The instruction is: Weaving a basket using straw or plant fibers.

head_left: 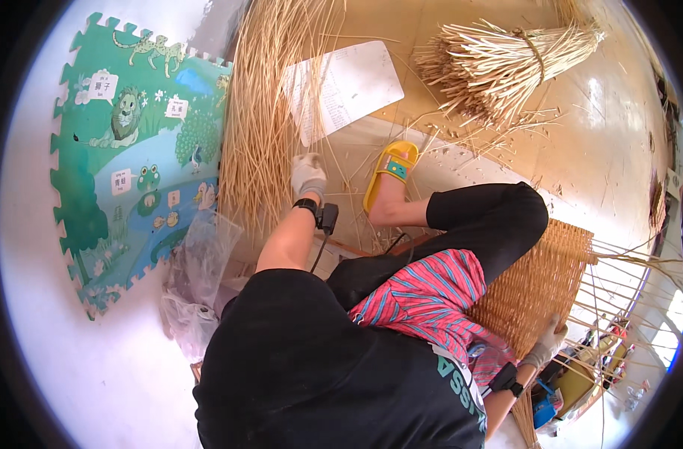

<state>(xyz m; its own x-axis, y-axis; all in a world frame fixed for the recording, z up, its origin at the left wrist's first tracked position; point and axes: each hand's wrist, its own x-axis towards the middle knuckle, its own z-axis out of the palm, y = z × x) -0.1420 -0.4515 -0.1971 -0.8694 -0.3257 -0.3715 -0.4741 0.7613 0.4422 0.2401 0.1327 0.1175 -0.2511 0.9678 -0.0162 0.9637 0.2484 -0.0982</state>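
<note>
My left hand [309, 176], in a pale work glove, is at the right edge of a long spread of loose wicker rods [255, 112]. Its fingers look curled closed; what is in them, if anything, does not show. Against my right side leans a woven wicker panel [540, 280], brown and tightly woven, with long unwoven rods sticking out past its right edge. My right hand [549, 344], also gloved, grips the panel at its lower right edge. Part of the panel is hidden behind my leg and a red-and-blue striped cloth [431, 288] on my lap.
A thick tied bundle of rods [506, 67] lies at the far right, with broken bits around it. A white sheet [349, 86] lies partly under the loose rods. A green picture foam mat [143, 165] and a clear plastic bag [195, 277] are at left. My yellow sandal [390, 168] is ahead.
</note>
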